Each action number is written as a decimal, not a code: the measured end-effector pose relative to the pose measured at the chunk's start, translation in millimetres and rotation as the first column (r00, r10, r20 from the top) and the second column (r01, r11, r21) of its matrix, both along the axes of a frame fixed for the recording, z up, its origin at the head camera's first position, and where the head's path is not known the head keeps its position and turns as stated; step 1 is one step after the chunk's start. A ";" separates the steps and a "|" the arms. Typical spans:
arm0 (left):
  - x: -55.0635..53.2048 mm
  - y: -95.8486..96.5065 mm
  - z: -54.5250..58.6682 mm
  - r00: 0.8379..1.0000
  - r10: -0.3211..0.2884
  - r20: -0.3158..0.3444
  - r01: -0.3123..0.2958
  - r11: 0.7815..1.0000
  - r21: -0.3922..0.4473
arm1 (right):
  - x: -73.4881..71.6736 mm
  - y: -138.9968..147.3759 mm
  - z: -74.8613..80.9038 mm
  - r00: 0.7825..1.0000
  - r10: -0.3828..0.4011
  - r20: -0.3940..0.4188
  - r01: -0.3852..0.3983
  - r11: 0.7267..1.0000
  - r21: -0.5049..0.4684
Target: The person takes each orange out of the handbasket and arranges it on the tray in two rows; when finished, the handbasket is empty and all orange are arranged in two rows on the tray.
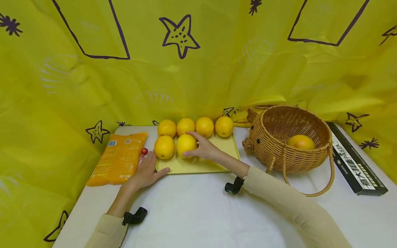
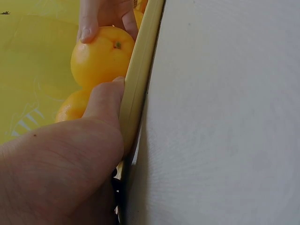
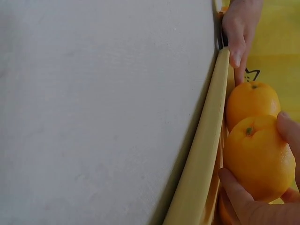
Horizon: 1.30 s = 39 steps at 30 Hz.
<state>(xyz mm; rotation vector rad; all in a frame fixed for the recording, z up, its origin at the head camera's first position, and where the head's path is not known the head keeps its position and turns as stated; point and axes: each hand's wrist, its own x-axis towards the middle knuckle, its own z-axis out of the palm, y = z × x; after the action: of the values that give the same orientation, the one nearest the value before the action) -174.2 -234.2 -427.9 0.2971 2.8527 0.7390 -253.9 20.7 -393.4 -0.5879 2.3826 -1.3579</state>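
Note:
My right hand (image 1: 206,148) grips an orange (image 1: 184,146) in the front row on a pale yellow tray (image 1: 186,167), with fingers and thumb on opposite sides. In the right wrist view, that orange (image 3: 258,159) shows its stem end between thumb and fingers. Just left of it sits another front-row orange (image 1: 164,147). Several more oranges (image 1: 204,127) line the tray's back edge. My left hand (image 1: 146,172) rests at the tray's left end with fingers extended, its thumb over the front corner. In the left wrist view the left thumb (image 2: 105,98) lies along the tray rim.
A wicker animal-shaped basket (image 1: 263,155) stands to the right with one round yellow-orange fruit (image 1: 301,142) inside. Beyond it lies a long black pasta box (image 1: 356,165). On the left are an orange packet (image 1: 118,160) and a red-wrapped lollipop (image 1: 144,151). A yellow curtain (image 1: 217,75) hangs behind.

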 end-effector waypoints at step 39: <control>4.5 0.6 6.8 1.000 0.001 0.025 -0.001 1.000 -0.018 | 68.9 84.9 57.0 0.939 0.039 -0.343 -0.058 0.997 -0.047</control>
<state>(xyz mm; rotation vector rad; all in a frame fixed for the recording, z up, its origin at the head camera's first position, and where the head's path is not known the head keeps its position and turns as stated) -169.7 -233.6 -421.2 0.2813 2.8342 0.7121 -184.9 105.6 -336.3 -0.9629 2.5801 -1.4015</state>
